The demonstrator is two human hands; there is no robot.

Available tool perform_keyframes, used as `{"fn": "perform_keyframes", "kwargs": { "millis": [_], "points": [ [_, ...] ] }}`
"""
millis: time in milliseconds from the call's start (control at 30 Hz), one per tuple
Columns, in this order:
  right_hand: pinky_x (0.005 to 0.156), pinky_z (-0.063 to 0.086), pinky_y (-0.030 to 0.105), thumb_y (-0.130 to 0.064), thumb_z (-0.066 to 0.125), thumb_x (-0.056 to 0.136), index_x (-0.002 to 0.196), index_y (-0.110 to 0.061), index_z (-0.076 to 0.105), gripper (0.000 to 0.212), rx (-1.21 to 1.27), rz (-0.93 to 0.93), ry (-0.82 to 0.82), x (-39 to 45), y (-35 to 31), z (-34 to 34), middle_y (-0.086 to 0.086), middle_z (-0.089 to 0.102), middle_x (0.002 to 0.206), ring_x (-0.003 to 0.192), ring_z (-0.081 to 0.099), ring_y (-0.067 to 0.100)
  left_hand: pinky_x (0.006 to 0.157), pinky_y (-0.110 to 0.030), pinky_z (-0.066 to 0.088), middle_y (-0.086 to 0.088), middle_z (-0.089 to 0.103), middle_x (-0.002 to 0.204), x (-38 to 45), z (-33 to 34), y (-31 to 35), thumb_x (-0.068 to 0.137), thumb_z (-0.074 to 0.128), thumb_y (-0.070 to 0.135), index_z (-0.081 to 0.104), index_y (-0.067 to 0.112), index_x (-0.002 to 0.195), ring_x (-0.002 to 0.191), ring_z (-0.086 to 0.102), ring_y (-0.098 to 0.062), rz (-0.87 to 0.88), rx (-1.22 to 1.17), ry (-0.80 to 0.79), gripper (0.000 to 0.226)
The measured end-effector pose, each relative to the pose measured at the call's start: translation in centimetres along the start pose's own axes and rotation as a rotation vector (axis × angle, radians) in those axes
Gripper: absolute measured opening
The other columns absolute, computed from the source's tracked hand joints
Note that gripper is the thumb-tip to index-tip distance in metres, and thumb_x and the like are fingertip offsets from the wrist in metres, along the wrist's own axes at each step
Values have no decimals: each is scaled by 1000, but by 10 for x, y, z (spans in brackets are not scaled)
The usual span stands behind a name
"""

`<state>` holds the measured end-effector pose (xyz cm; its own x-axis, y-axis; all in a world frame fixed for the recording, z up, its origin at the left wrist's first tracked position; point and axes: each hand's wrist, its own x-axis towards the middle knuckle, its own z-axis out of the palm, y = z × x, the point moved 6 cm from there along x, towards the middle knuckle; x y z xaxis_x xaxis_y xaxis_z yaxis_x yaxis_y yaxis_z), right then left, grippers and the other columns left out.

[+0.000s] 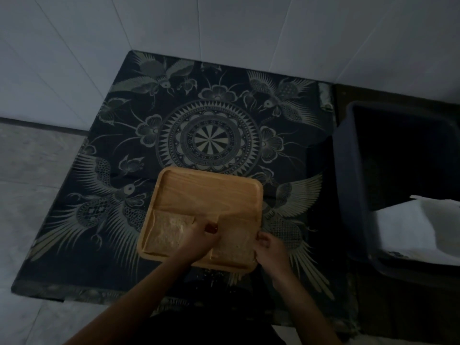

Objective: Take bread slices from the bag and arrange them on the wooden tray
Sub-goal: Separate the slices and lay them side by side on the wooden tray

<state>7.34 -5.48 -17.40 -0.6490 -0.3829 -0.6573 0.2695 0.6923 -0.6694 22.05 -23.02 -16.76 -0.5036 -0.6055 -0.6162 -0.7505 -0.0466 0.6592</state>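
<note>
A wooden tray (209, 192) lies on the near part of a dark patterned cloth. One bread slice (169, 232) lies flat in the tray's near left corner. A second bread slice (236, 241) sits in the near right corner, low over or on the tray. My left hand (199, 239) grips this slice's left edge, its thumb on top. My right hand (267, 247) holds its right edge at the tray's rim. The far half of the tray is bare wood. The light is dim, so I cannot tell whether the slice rests fully on the tray.
The patterned cloth (209, 140) covers a low table against a white tiled wall. A dark plastic bin (353, 155) stands to the right, with a white bag or sheet (418, 227) in its near end. Crumbs lie on the cloth near the tray's front edge.
</note>
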Motion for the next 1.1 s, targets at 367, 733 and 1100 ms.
{"fn": "perform_keyframes", "kwargs": {
  "millis": [367,733,1100],
  "points": [
    [91,63,48,-32,81,87,118,-22,70,34,141,45,-59,2,7,2,0,74,111,101,73,19,66,-23,54,3,70,101,1,16,-22,87,72,27,66,13,120,89,67,-12,-141,-156,-30,36],
    [66,62,30,-24,84,86,103,-28,70,22,247,117,-115,1,3,15,1,77,107,94,76,19,52,-13,50,8,71,93,-2,9,-29,93,65,15,68,11,123,80,67,-7,-145,-291,-79,30],
    [57,59,20,-24,82,87,103,-31,72,20,258,79,-150,4,-30,34,-6,78,103,86,77,10,69,-30,57,14,76,83,1,-28,-29,80,60,43,76,36,111,77,71,-8,-129,-359,-4,35]
  ]
}}
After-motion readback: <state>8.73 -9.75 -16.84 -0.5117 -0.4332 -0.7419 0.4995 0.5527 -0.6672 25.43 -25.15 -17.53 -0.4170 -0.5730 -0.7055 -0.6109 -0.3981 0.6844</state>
